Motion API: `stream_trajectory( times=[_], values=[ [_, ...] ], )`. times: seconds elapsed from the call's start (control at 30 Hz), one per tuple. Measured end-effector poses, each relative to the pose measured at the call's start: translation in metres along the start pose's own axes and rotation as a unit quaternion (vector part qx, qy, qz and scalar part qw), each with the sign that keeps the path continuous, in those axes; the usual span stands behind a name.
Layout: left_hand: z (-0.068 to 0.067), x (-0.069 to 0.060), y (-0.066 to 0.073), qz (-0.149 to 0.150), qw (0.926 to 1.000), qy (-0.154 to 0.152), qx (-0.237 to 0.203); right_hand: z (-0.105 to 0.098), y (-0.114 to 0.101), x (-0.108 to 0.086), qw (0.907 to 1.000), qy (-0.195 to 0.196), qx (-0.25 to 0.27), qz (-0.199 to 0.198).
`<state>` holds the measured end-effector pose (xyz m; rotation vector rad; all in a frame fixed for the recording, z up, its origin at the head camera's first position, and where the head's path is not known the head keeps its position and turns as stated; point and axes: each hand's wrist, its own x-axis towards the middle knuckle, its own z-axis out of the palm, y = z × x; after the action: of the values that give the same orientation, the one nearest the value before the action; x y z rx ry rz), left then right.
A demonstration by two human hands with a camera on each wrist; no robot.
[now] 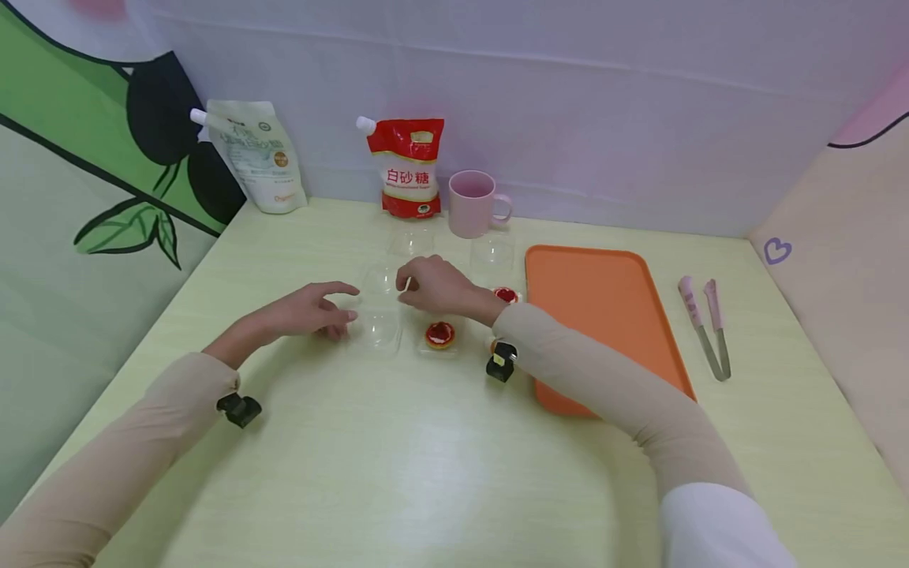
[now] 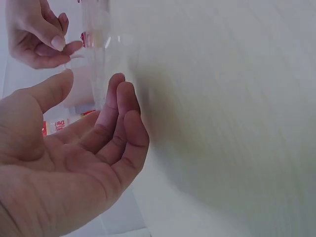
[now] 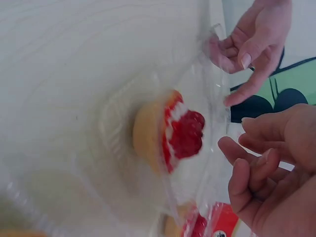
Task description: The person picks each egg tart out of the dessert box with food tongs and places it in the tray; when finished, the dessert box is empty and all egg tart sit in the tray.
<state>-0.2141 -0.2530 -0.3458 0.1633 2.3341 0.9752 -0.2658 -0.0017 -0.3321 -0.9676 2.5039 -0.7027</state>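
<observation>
Two clear plastic boxes stand mid-table with lids folded back. One fruit tart [image 1: 440, 335], topped with red fruit and white cream, sits in the nearer clear box [image 3: 111, 116]. A second tart [image 1: 506, 295] is partly covered by the right forearm. My left hand [image 1: 312, 310] is beside the left edge of the clear lid [image 1: 379, 331], its fingers loosely bent with nothing held in them. At that lid's far part is my right hand [image 1: 436, 285], with relaxed, bent fingers. In the right wrist view its fingertips [image 3: 229, 143] are close to the clear plastic, holding nothing visible.
An orange tray [image 1: 596, 308] lies to the right, with pink-handled tongs [image 1: 710, 335] beyond it. Along the back stand a pink mug [image 1: 472, 207], a red-and-white sugar pouch [image 1: 409, 170] and a white spouted pouch [image 1: 263, 162].
</observation>
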Motion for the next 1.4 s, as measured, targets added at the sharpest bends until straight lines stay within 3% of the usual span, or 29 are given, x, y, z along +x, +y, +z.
stream_trajectory(
  times=[0.27,0.4,0.6,0.73,0.83,0.97,1.1,1.2,1.4],
  values=[
    [-0.013,-0.007,0.008,-0.02,0.9987,-0.005,0.046,-0.034,0.024,-0.026,0.9962,0.071,0.051,-0.006],
    [-0.019,-0.007,0.017,-0.02,0.9972,0.014,0.071,-0.051,0.046,-0.042,0.9907,0.121,0.063,-0.007],
    [-0.02,-0.002,0.031,0.002,0.9936,0.057,0.097,-0.073,0.079,-0.075,0.9784,0.189,0.075,0.034],
    [-0.012,0.005,0.043,0.045,0.9864,0.098,0.124,-0.088,0.107,-0.104,0.9682,0.217,0.1,0.075],
    [-0.001,0.011,0.05,0.076,0.9812,0.111,0.138,-0.096,0.128,-0.127,0.9611,0.226,0.119,0.105],
    [0.018,0.021,0.06,0.112,0.9725,0.107,0.174,-0.1,0.154,-0.157,0.9526,0.241,0.119,0.142],
    [0.034,0.029,0.07,0.148,0.9542,0.099,0.24,-0.1,0.178,-0.182,0.9406,0.257,0.115,0.189],
    [0.037,0.036,0.077,0.159,0.9479,0.099,0.258,-0.1,0.196,-0.195,0.9327,0.263,0.114,0.219],
    [0.031,0.065,0.086,0.148,0.9494,0.109,0.255,-0.099,0.229,-0.224,0.9184,0.272,0.11,0.265]
  ],
)
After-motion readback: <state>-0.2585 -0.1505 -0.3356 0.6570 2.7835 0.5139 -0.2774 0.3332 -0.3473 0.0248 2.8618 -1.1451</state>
